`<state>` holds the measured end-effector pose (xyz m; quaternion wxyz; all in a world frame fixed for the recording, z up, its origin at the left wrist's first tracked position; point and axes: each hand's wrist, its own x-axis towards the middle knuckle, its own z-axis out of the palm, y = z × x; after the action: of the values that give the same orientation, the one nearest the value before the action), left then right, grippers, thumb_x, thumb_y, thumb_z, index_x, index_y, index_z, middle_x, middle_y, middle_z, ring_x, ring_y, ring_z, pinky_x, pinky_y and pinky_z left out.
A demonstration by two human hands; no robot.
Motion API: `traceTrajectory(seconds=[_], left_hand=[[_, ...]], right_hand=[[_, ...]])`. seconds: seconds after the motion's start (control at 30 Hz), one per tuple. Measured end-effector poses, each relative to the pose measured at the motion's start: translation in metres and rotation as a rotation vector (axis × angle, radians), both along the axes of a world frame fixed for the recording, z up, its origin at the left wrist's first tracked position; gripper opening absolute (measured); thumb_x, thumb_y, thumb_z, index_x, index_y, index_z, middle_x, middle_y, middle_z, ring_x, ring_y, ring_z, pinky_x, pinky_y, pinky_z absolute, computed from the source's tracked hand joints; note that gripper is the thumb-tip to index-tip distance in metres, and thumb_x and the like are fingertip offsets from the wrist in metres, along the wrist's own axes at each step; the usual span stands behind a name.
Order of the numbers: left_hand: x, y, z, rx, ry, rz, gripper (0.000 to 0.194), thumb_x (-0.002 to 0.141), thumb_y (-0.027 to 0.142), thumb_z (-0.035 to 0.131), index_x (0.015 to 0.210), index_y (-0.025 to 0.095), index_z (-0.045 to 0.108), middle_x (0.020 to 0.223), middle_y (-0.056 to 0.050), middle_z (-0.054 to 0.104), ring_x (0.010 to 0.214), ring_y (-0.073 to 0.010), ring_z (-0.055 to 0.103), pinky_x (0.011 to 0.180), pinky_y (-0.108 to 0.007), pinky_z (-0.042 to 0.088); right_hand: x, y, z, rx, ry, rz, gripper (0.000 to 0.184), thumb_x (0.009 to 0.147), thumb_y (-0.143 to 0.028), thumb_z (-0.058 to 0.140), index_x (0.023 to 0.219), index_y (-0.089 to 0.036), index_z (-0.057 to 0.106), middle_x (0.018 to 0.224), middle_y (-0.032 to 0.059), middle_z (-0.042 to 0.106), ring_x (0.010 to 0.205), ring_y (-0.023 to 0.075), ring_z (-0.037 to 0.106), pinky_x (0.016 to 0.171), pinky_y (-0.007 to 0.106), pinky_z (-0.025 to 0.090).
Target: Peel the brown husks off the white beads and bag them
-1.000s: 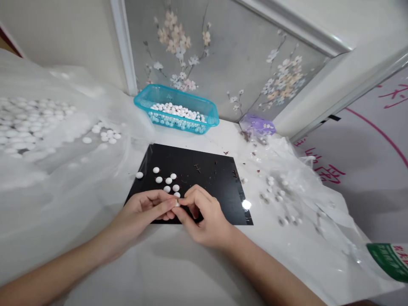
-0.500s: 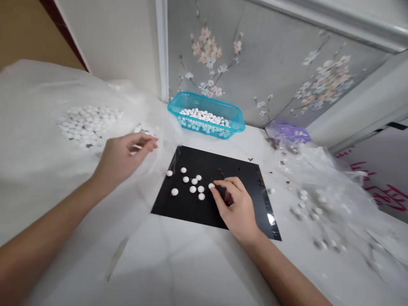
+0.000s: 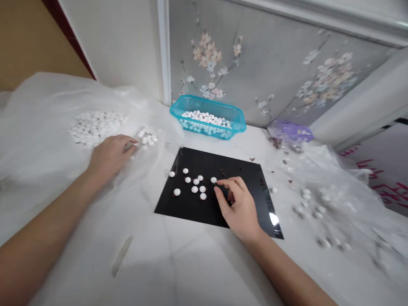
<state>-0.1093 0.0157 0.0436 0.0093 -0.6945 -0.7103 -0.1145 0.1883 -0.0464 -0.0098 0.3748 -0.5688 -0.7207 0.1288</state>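
My right hand [image 3: 238, 205] rests over the black sheet [image 3: 188, 216], its thumb and forefinger apart. Just beyond the forefinger's tip lies a round white bead-like piece [image 3: 213, 180]. Several more such white pieces [image 3: 194, 189] sit to its left on the sheet, some with small reddish-brown bits showing under them. My left hand [image 3: 111, 154] is on the clear plastic bag at the left, fingers slightly parted and nothing visible between them. Close to its fingertips is a small cluster of white pieces [image 3: 148, 138]. A bigger pile of them [image 3: 97, 126] spreads behind that hand.
A translucent blue basket [image 3: 208, 104] holding many white pieces stands against the flowered panel. At the right are a crumpled clear bag [image 3: 338, 191], scattered white pieces and a purple packet [image 3: 291, 131]. A strip of tape [image 3: 122, 256] lies on the white table [image 3: 178, 267].
My right thumb and forefinger have let go of a white piece, which now lies on the black sheet. My left hand has lowered and drawn back slightly left, beside the small cluster.
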Motion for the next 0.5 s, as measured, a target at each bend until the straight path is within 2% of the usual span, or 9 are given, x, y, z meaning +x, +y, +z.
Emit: traceTrajectory(seconds=[0.1,0.2,0.3,0.4,0.43,0.5], left_hand=[[-0.004,0.008,-0.001,-0.044,0.020,0.017,0.041,0.087,0.046,0.034,0.110,0.022,0.058,0.107,-0.002,0.061,0.096,-0.0232,0.052,0.068,-0.025,0.033],[-0.007,0.017,-0.004,-0.046,0.005,-0.001,0.040,0.087,0.041,0.034,0.109,0.016,0.056,0.111,-0.007,0.056,0.099,-0.0252,0.050,0.076,-0.027,0.035],[-0.006,0.017,-0.003,-0.028,-0.012,0.003,0.037,0.086,0.041,0.036,0.102,0.015,0.056,0.108,-0.009,0.054,0.099,-0.0274,0.050,0.080,-0.030,0.035],[0.004,0.010,0.002,0.030,0.005,0.019,0.037,0.088,0.044,0.032,0.103,0.018,0.054,0.109,-0.009,0.054,0.102,-0.0282,0.050,0.076,-0.031,0.036],[0.009,0.007,0.004,0.050,0.012,0.034,0.039,0.089,0.045,0.030,0.105,0.018,0.053,0.108,-0.009,0.055,0.103,-0.0278,0.050,0.074,-0.031,0.036],[0.020,0.001,0.006,0.095,0.012,0.048,0.041,0.089,0.047,0.030,0.108,0.019,0.053,0.105,-0.007,0.058,0.103,-0.0263,0.052,0.074,-0.030,0.036]], right_hand=[[0.002,0.005,0.005,0.012,-0.013,-0.023,0.017,0.084,-0.027,0.048,0.091,-0.019,0.062,0.088,0.0031,0.056,0.052,0.0080,0.046,0.048,0.023,0.042],[0.023,0.018,0.016,0.015,-0.133,-0.140,0.017,0.083,-0.028,0.048,0.088,-0.020,0.062,0.089,0.0028,0.060,0.059,0.0105,0.052,0.055,0.025,0.042],[0.065,0.032,0.030,-0.079,-0.271,-0.436,0.017,0.080,-0.025,0.049,0.087,-0.020,0.063,0.091,0.0035,0.062,0.062,0.0134,0.055,0.059,0.027,0.040],[0.115,0.044,0.034,-0.207,-0.386,-0.773,0.024,0.076,-0.019,0.048,0.092,-0.017,0.065,0.093,0.0088,0.064,0.072,0.0196,0.058,0.060,0.030,0.038],[0.129,0.047,0.033,-0.252,-0.401,-0.847,0.026,0.075,-0.020,0.048,0.095,-0.016,0.066,0.093,0.0109,0.064,0.074,0.0218,0.059,0.061,0.031,0.038],[0.148,0.051,0.027,-0.366,-0.410,-0.904,0.029,0.077,-0.026,0.049,0.096,-0.014,0.067,0.091,0.0141,0.064,0.080,0.0260,0.059,0.063,0.033,0.039]])
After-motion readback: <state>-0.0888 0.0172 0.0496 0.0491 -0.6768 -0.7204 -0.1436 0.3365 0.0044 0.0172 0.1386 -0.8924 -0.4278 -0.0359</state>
